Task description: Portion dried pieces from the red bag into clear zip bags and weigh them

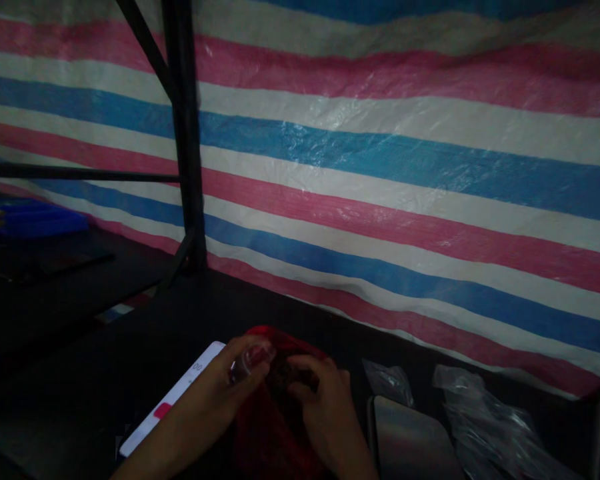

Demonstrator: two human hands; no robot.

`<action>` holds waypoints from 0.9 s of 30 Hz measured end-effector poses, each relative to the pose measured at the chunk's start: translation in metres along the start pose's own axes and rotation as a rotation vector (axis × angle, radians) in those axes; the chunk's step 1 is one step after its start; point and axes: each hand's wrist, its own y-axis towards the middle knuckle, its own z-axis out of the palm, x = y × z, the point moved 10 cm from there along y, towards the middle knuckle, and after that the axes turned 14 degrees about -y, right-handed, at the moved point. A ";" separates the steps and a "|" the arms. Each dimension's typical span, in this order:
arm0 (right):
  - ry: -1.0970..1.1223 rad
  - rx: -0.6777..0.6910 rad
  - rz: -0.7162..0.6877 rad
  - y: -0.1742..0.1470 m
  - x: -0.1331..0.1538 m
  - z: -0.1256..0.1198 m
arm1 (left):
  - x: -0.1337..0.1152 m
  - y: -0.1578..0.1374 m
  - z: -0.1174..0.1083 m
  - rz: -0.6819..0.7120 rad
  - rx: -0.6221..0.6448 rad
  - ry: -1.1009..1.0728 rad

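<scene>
Looking down from the head camera, we see our left hand (230,383) pinching a small clear piece of plastic (247,360) between thumb and fingers, held just over a red cloth (270,427) that lies on the dark table (80,387). Our right hand (325,407) rests on the cloth with fingers curled into a dark patch at its top; whether they grip anything we cannot tell. A white card (175,397) with a pink mark lies just left of the cloth, under our left wrist. To the right sit a grey tray (410,440) and crumpled clear bags (485,420). A striped tarp (380,167) hangs behind, with a black post (185,133) before it.
</scene>
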 end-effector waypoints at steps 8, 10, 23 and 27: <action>0.471 0.026 -0.171 -0.008 0.027 -0.029 | -0.011 -0.007 0.017 0.252 -0.029 0.369; 0.396 -0.010 -0.214 -0.013 0.037 -0.034 | -0.007 -0.009 0.028 0.256 -0.025 0.368; -0.068 -0.119 -0.525 -0.037 0.083 -0.058 | -0.006 -0.014 0.068 0.091 0.131 -0.076; -0.065 -0.164 -0.515 -0.034 0.087 -0.073 | -0.013 -0.012 0.062 0.138 0.086 -0.091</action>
